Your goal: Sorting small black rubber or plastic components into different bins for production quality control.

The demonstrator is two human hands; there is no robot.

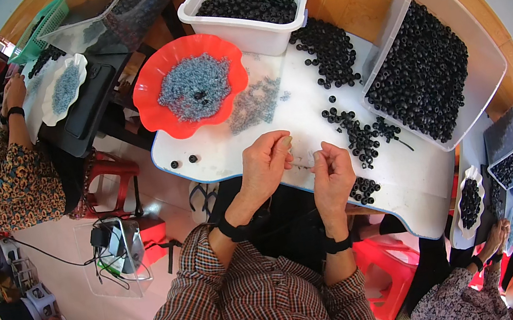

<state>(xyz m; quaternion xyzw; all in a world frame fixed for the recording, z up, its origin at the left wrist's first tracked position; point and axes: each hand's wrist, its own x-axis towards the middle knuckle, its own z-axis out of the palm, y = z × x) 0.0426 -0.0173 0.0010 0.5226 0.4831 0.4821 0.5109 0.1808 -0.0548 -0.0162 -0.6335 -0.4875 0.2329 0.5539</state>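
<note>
Reading a dial centred on the gap between the hands, twelve toward the far edge of the desk (409, 182), two loose black pieces (192, 159) sit just past nine, near the desk's edge. Between ten and eleven stands the red bowl (148, 100), scallop-rimmed and filled with small pale-blue pieces (192, 79); the left hand (261, 169) is the nearer one to it. That hand has its fingers drawn in narrow, thumb against forefinger, their tips aimed toward two. At the dial's centre a thin strand (300, 165) spans the gap (so fine that its ends, and anything on it, cannot be made out), its long axis seeming to run from nine to three with a slight dip rightward. Its right end comes up to the right hand (334, 177), whose thumb and forefinger are likewise drawn close, tips toward eleven; whether they grip the strand or just meet it, I cannot tell. Farther right, a scattered black cluster (358, 136) lies between two and three and a smaller black group (363, 188) at four, both nearer the right hand, with the clear bin (483, 64) of black pieces beyond at two.
</note>
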